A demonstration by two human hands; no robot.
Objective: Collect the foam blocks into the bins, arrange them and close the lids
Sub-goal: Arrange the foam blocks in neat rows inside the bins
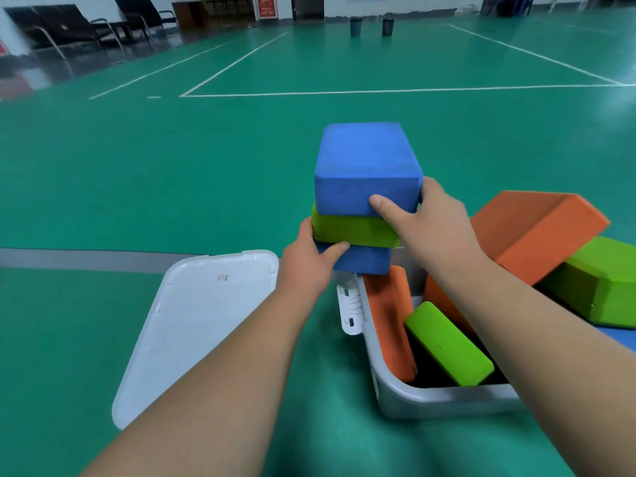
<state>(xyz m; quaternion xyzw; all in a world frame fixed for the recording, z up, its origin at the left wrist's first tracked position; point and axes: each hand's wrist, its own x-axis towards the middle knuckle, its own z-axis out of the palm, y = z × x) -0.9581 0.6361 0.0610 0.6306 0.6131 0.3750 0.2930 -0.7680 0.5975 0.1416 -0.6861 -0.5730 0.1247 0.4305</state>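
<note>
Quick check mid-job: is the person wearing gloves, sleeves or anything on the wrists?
No. The left hand and right hand are ungloved, with no rings on the parts that show. The left forearm and right forearm carry no sleeves, watch, bands or markings as far as the frame reaches.

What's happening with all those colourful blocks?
A person is holding up a stack of three foam blocks by the open bin: top blue block, green block, bottom blue block. The left hand grips the lower two, the right hand the top one. More blocks, orange and green, lie jumbled in the bin. The white lid lies on the floor beside it.
</note>
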